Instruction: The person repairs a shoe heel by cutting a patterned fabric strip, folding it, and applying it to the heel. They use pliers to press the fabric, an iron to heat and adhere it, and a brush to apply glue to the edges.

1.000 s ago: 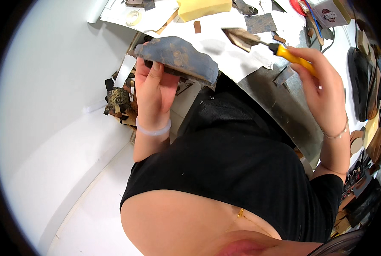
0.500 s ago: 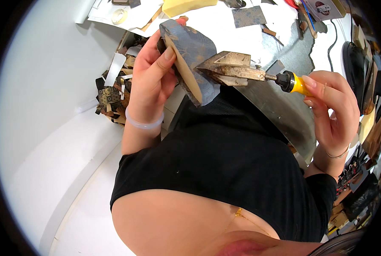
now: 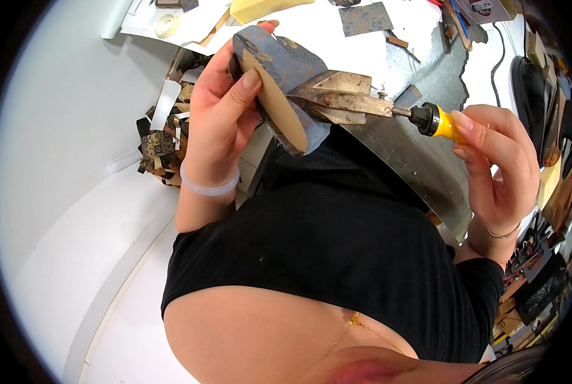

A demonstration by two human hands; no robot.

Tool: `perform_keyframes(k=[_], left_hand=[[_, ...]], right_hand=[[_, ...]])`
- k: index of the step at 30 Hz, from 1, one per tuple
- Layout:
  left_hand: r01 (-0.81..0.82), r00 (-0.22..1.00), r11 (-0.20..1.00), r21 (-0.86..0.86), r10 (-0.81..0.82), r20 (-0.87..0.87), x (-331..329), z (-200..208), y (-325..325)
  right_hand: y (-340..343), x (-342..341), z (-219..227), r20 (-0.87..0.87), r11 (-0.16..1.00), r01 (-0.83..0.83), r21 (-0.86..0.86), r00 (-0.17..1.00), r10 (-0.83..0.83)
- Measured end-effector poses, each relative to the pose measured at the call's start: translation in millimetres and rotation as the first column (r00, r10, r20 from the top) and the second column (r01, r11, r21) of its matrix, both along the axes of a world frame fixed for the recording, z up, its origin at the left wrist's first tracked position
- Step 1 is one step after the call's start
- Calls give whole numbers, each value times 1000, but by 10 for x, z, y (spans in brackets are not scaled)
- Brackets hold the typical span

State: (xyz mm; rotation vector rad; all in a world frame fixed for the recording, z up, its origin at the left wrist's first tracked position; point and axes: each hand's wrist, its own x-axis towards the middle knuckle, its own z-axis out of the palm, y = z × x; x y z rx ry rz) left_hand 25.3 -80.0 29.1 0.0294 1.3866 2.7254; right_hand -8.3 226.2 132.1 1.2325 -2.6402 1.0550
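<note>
Up in front of my chest, my left hand (image 3: 231, 96) grips a curved piece covered in blue-grey patterned material (image 3: 286, 54), the thumb pressed on its long tan oval face (image 3: 276, 105). A dark, frayed edge runs along the lower side of that face. My right hand (image 3: 497, 150) holds a hand iron by its yellow handle, between thumb and fingers. Its worn, pointed metal head (image 3: 343, 96) reaches left to the patterned covering, and the tip is hidden or touching there; I cannot tell which.
A metal-topped bench (image 3: 420, 157) lies beyond my lap, with a flat patterned scrap (image 3: 365, 19), a yellow block (image 3: 267, 8) and a tape roll (image 3: 167, 25) on it. A bin of offcuts (image 3: 161, 144) stands at left. A black cable (image 3: 498, 57) runs at right.
The held piece has turned slightly, so more of its tan face and frayed edge shows. The iron's head stays against or close to the covering. The whole view has shifted a little.
</note>
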Motion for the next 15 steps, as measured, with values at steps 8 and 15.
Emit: perform_keyframes(k=[8,15], left_hand=[[23,1000,1000,9,-23,14,-24,-2,4],[-17,996,999,-33,20,82,-10,56,56]], right_hand=[[-7,-7,25,-2,999,0,34,1000,0],[-16,-16,15,-7,1000,7,20,1000,-7]])
